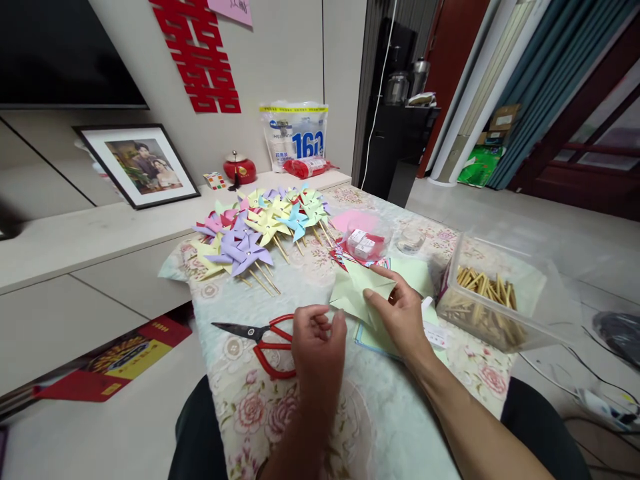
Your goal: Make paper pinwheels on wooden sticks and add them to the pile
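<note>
My right hand (400, 310) pinches a pale green sheet of paper (357, 290) between thumb and fingers, above the table. Slits or folds run in from the sheet's corners. Left of the sheet, my left hand (320, 337) is curled, apart from the paper; whether anything small is inside its fingers is hidden. Red-handled scissors (260, 333) lie beside it, their handle ends partly covered by that hand. Under the right hand is a stack of coloured paper sheets (375, 340). Several finished paper pinwheels (245, 250) on sticks lie in a pile at the table's far left.
A clear plastic box (480, 323) of short golden sticks (487, 290) stands at the right. Behind the held sheet sit a small clear packet (364, 245), pink paper (355, 220) and a clear round container (410, 240). A white cabinet (100, 240) borders the flowered tablecloth (280, 407).
</note>
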Tool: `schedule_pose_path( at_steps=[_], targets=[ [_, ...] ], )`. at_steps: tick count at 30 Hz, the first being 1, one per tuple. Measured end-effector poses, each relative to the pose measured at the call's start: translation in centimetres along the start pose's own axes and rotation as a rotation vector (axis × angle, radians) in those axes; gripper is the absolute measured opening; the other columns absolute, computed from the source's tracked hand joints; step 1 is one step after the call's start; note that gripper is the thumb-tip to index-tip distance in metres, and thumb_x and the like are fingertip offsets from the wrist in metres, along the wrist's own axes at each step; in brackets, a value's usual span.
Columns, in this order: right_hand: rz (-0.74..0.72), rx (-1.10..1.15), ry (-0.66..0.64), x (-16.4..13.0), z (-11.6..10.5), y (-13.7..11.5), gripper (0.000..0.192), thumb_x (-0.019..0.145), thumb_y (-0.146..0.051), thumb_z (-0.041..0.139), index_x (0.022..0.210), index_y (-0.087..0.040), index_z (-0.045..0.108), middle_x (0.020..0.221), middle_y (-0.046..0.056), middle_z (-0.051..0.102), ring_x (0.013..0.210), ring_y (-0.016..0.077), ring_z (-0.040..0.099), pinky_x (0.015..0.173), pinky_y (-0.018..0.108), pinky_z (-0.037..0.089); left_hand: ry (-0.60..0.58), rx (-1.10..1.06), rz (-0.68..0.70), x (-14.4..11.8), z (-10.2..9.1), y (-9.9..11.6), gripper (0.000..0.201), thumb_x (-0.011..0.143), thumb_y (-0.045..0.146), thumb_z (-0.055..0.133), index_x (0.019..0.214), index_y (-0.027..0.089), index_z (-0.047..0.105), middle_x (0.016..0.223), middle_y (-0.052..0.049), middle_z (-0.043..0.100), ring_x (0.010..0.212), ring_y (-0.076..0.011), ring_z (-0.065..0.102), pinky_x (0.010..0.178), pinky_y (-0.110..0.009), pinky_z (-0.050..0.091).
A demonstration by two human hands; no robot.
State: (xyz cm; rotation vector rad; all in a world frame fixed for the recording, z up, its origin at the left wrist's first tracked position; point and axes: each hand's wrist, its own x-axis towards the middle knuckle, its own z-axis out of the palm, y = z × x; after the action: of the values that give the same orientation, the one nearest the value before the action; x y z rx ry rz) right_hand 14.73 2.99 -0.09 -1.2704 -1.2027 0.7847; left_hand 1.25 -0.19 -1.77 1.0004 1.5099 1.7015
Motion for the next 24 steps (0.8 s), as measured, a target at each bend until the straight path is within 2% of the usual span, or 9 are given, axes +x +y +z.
schedule_pose_path(
  at_steps=[2, 4, 7, 9, 12, 14, 18, 21, 24],
  targets=[
    [-0.143, -0.167, 0.019, -0.3, 0.0, -0.4, 0.039, 0.079, -0.024, 0.071, 0.118, -0.026, 0.068, 0.097, 0.004, 0.074, 0.082, 0.0252, 0.065, 0.079, 0.039, 0.048, -0.141, -0.045, -0.032, -0.5, 0.1, 0.4, 0.026, 0.072, 0.032, 0.078, 0.093, 0.021, 0.066, 0.084, -0.003, 0.064, 0.074, -0.0158, 0.061, 0.069, -0.026, 0.048],
    [-0.300, -0.248, -0.006, -0.5, 0.2, -0.7, 0.035, 0.082, -0.019, 0.066, 0.115, -0.026, 0.068, 0.100, 0.005, 0.072, 0.086, 0.0249, 0.065, 0.081, 0.038, 0.048, -0.296, -0.203, -0.136, -0.9, 0.2, 0.6, 0.035, 0.078, 0.034, 0.074, 0.109, 0.019, 0.067, 0.103, -0.009, 0.070, 0.095, -0.0213, 0.066, 0.085, -0.030, 0.050],
    [-0.476, -0.309, -0.118, -0.8, 0.5, -0.9, 0.033, 0.083, -0.010, 0.058, 0.112, -0.025, 0.067, 0.087, 0.004, 0.067, 0.083, 0.0233, 0.063, 0.077, 0.036, 0.048, -0.419, -0.457, -0.256, -1.0, 0.6, 0.5, 0.046, 0.085, 0.044, 0.065, 0.125, 0.020, 0.062, 0.119, -0.012, 0.068, 0.114, -0.0257, 0.062, 0.097, -0.037, 0.048],
    [-0.565, -0.360, -0.209, -0.9, 0.7, -0.7, 0.037, 0.080, -0.006, 0.054, 0.111, -0.022, 0.066, 0.085, 0.005, 0.064, 0.083, 0.0239, 0.061, 0.075, 0.037, 0.048, -0.401, -0.550, -0.288, -0.8, 0.8, 0.5, 0.043, 0.086, 0.049, 0.060, 0.118, 0.021, 0.066, 0.117, -0.011, 0.070, 0.110, -0.0267, 0.064, 0.094, -0.039, 0.051],
    [-0.672, -0.443, -0.313, -0.9, 0.8, -0.5, 0.042, 0.076, -0.004, 0.054, 0.115, -0.018, 0.062, 0.097, 0.009, 0.066, 0.092, 0.0269, 0.058, 0.081, 0.042, 0.048, -0.369, -0.611, -0.318, -0.4, 0.9, 0.7, 0.033, 0.084, 0.047, 0.063, 0.100, 0.020, 0.071, 0.103, -0.010, 0.073, 0.100, -0.0279, 0.067, 0.088, -0.039, 0.055],
    [-0.704, -0.495, -0.359, -1.0, 0.7, -0.5, 0.042, 0.079, -0.007, 0.059, 0.120, -0.018, 0.059, 0.105, 0.011, 0.067, 0.097, 0.0284, 0.056, 0.084, 0.045, 0.046, -0.360, -0.649, -0.314, -0.2, 0.8, 1.1, 0.030, 0.082, 0.042, 0.066, 0.102, 0.020, 0.071, 0.102, -0.010, 0.074, 0.104, -0.0290, 0.066, 0.091, -0.039, 0.054],
    [-0.712, -0.567, -0.449, -1.3, 0.6, -0.9, 0.050, 0.085, -0.017, 0.064, 0.133, -0.020, 0.051, 0.117, 0.012, 0.066, 0.102, 0.0303, 0.054, 0.084, 0.047, 0.044, -0.316, -0.705, -0.384, 0.2, 0.5, 1.4, 0.030, 0.079, 0.032, 0.071, 0.107, 0.022, 0.069, 0.111, -0.009, 0.072, 0.116, -0.0281, 0.063, 0.092, -0.035, 0.053],
    [-0.710, -0.539, -0.520, -1.4, 0.4, -1.1, 0.057, 0.088, -0.023, 0.064, 0.141, -0.019, 0.044, 0.117, 0.013, 0.066, 0.103, 0.0304, 0.053, 0.082, 0.047, 0.044, -0.239, -0.695, -0.462, 0.7, 0.2, 1.2, 0.034, 0.071, 0.025, 0.077, 0.103, 0.019, 0.070, 0.103, -0.008, 0.075, 0.104, -0.0244, 0.068, 0.088, -0.031, 0.053],
    [-0.667, -0.374, -0.550, -1.1, 0.2, -1.3, 0.052, 0.092, -0.026, 0.063, 0.141, -0.021, 0.046, 0.116, 0.011, 0.068, 0.104, 0.0283, 0.054, 0.087, 0.047, 0.044, -0.160, -0.643, -0.512, 1.2, -0.1, 1.0, 0.041, 0.064, 0.021, 0.081, 0.103, 0.017, 0.070, 0.091, -0.004, 0.076, 0.086, -0.0207, 0.071, 0.077, -0.027, 0.054]
  ],
)
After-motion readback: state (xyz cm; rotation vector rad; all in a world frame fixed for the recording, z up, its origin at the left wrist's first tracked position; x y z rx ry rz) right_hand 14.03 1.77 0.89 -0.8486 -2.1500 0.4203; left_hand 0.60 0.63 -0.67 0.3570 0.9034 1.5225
